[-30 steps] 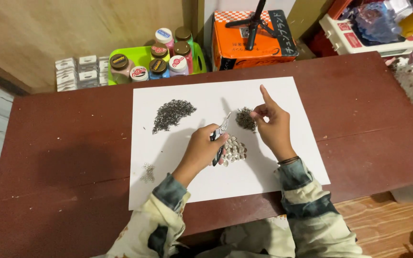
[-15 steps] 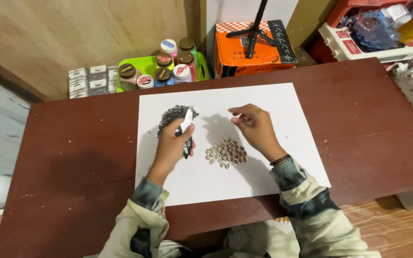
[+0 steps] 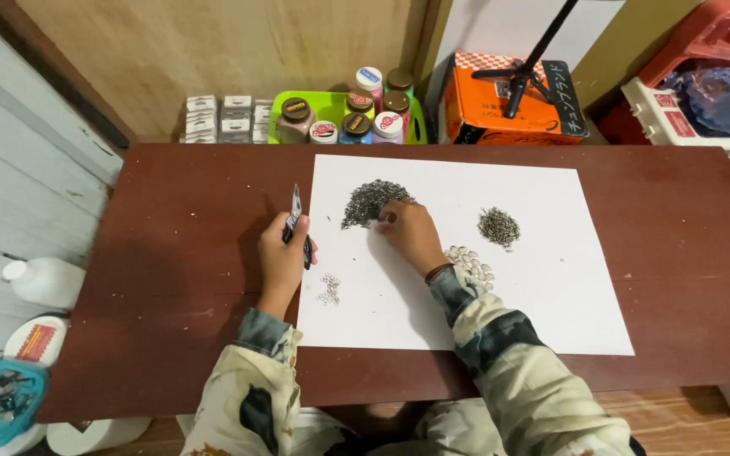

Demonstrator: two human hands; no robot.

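A white paper sheet covers the dark red-brown wooden surface, likely to keep the tiny parts visible and sorted into heaps. The left hand has its fingers closed around small black-handled metal pliers, tip pointing away, at the sheet's left edge. The right hand reaches into the large heap of small dark metal rings, fingertips pinched together; whether they hold a ring, I cannot tell. A small cluster of silvery rings lies just beside the left wrist.

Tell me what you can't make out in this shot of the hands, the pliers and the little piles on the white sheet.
- Head view: right hand covers its own fingertips and part of the large dark pile; any grip is hidden.
- Left hand wraps the pliers, hiding the handles.
- Small ring cluster and smaller dark pile: pieces too small to identify.
- Pale pile: partly behind the right sleeve.
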